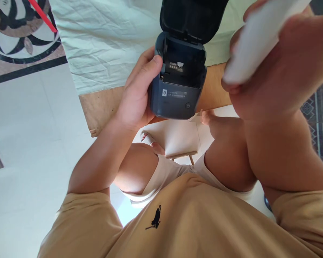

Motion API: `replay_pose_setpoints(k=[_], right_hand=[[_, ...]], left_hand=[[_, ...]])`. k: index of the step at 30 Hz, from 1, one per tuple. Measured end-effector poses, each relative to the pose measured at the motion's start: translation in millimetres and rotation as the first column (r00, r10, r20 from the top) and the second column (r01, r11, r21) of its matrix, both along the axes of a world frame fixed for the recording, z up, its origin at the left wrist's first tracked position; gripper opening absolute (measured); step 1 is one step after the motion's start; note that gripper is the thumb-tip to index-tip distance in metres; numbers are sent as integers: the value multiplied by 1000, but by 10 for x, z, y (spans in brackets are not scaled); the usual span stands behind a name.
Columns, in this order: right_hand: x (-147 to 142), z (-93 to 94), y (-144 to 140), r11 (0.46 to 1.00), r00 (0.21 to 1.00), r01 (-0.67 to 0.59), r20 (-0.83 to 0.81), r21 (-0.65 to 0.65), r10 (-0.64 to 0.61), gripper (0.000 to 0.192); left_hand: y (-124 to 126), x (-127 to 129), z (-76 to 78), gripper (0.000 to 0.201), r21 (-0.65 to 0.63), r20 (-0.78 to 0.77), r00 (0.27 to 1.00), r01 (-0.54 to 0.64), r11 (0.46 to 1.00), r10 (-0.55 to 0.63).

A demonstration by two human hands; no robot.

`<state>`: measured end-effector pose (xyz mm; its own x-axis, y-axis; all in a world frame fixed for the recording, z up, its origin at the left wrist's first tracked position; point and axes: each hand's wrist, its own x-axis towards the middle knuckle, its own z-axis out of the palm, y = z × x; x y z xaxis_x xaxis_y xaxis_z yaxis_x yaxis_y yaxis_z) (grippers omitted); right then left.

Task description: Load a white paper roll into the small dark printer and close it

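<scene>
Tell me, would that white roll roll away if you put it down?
Probably, yes: the white roll looks round and smooth, so on its side it could roll. It seems light, since the right hand lifts it with fingers alone. The left hand steadies the open dark printer, which looks boxy and unlikely to roll.

Figure: the wearer's own body seen from the head camera. A tan short-sleeved cotton T-shirt (193, 222) fills the lower frame, its sleeves ending above the elbows. On the chest sits a small black embroidered figure logo (155, 217). Below the shirt hem show pale cream shorts (167, 172), their legs ending above bare knees. Both forearms are bare, and the left hand (137, 96) and right hand (280, 68) carry no gloves.
</scene>
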<state>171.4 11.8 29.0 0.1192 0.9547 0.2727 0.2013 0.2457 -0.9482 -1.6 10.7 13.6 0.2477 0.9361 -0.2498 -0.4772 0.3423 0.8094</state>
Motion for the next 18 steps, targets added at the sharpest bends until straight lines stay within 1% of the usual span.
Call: replay_pose_setpoints(k=[1, 2, 3, 4, 6, 7, 9, 10, 12, 14, 16, 18], right_hand=[[-12, -46, 28, 1000, 995, 18, -101, 0, -18, 19], [-19, -95, 49, 999, 988, 48, -148, 9, -46, 17], [-18, -141, 62, 998, 985, 64, -160, -2, -63, 18], [-9, -184, 68, 997, 989, 73, -126, -11, -73, 18], [35, -249, 71, 996, 995, 83, 55, 10, -84, 19], [67, -272, 73, 995, 982, 89, 161, 43, -95, 21], [137, -302, 86, 987, 927, 99, 351, 123, -136, 26], [169, -314, 97, 981, 894, 113, 414, 159, -170, 27], [221, -336, 122, 976, 844, 130, 497, 174, -201, 26], [251, -362, 140, 983, 807, 122, 563, 136, -179, 28], [265, -385, 140, 989, 774, 120, 615, 85, -147, 34], [278, -391, 116, 994, 773, 84, 624, 73, -112, 44]], left_hand=[[0, 1, -8, 13, -2, 3, 1000, 0, 1000, 0], [-1, 4, -12, 13, 4, 6, 1000, -5, 1000, 5], [-3, 9, -10, 13, 12, 6, 1000, -10, 1000, 10], [-6, 15, -5, 13, 21, 5, 1000, -16, 1000, 16], [-12, 25, 10, 12, 36, -1, 1000, -17, 999, 17], [-16, 28, 18, 12, 39, -4, 1000, -18, 999, 18], [-22, 30, 30, 12, 49, -1, 1000, -25, 998, 25], [-25, 29, 33, 12, 51, 4, 1000, -24, 998, 24], [-30, 27, 32, 12, 50, 16, 1000, -22, 999, 22], [-34, 26, 25, 11, 39, 33, 999, -30, 999, 29], [-34, 27, 17, 10, 23, 45, 998, -41, 999, 40], [-30, 27, 11, 10, 17, 57, 997, -46, 999, 45]])
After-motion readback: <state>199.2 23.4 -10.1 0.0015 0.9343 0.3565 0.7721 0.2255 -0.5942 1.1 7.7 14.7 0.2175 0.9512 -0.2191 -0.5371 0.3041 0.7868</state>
